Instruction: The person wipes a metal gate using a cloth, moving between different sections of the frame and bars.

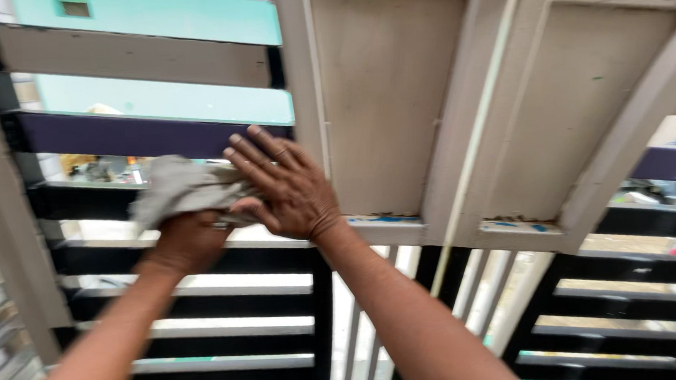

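both hands at the slatted gate (157,130) — left hand (190,238) clenched round a grey cloth (180,187). right hand (284,189) open, fingers spread, palm flat on the cloth's edge — gripping nothing.

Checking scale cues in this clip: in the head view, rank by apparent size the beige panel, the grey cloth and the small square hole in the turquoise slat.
1. Beige panel
2. Crumpled grey cloth
3. Small square hole

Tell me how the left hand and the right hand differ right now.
The left hand is closed in a fist, bunching a grey cloth; the right hand is open and flat with fingers spread. The left hand sits lower, under the cloth; the right hand lies beside the cloth, partly over it. Both are bare and raised against the slatted metal gate.
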